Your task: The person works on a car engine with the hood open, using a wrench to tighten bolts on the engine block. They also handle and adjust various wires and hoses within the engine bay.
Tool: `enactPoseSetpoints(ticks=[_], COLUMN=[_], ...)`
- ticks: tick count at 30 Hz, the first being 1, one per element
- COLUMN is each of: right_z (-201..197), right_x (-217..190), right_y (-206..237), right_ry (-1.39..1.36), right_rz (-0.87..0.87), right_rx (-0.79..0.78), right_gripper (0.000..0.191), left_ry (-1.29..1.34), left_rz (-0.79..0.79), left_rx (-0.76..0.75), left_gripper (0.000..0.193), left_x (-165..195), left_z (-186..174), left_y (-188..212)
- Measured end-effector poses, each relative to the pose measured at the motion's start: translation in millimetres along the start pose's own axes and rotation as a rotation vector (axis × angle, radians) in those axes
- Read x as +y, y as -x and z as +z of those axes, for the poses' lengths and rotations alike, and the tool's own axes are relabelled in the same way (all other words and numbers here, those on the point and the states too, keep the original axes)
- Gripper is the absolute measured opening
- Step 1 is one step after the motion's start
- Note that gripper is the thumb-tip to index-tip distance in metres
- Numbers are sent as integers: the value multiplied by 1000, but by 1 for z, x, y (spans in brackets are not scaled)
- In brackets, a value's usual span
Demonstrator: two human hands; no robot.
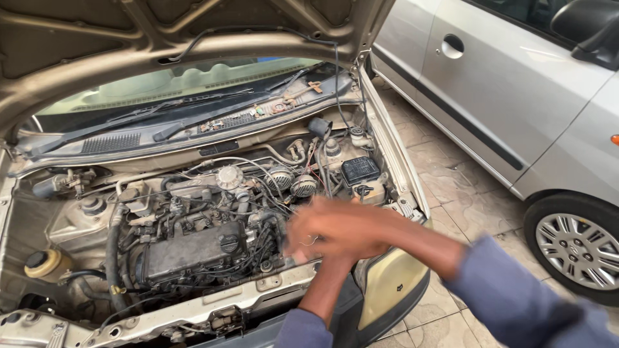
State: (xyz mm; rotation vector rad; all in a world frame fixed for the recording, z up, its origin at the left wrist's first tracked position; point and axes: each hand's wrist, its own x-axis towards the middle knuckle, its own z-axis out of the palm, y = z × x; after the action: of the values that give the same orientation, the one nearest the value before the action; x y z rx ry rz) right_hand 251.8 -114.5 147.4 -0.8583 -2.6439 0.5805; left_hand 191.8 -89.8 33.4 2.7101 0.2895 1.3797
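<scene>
Hood is up and the engine bay is exposed; nothing looks pulled or unbolted from what I see, so I'd judge we're early, with the real work left. Both hands meet over the bay's front right corner, blurred by motion. Right hand comes in from the right on a blue sleeve, forearm nearly level, palm down, fingers loosely curled. Left hand rises from below, forearm steep, sitting under and partly behind the right one. Can't tell how far either is open. There's a small glint of something thin between them, maybe wire or a ring, too smeared to call, so I can't say either hand has hold of anything. Just left of the hands: engine cover with its oil cap, and a tangle of leads. Above and beyond the hands: black fuse box. Directly below them: the front crossmember, not clearly touched. Far left of the hands: yellowish reservoir. Off to the right, well apart: a silver car on the tiled floor.
</scene>
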Motion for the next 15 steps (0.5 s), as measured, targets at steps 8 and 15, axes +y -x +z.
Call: enactPoseSetpoints(ticks=[8, 15], right_z=[-6, -13], right_x=[96, 158], right_y=[-42, 47], right_ry=[478, 416], right_rz=[-63, 450], right_rx=[15, 100], right_gripper=[40, 43], left_ry=[78, 173], left_rz=[-191, -169], left_rx=[-396, 107], left_gripper=[19, 21], left_x=[6, -40], left_z=[-28, -63], left_y=[8, 54])
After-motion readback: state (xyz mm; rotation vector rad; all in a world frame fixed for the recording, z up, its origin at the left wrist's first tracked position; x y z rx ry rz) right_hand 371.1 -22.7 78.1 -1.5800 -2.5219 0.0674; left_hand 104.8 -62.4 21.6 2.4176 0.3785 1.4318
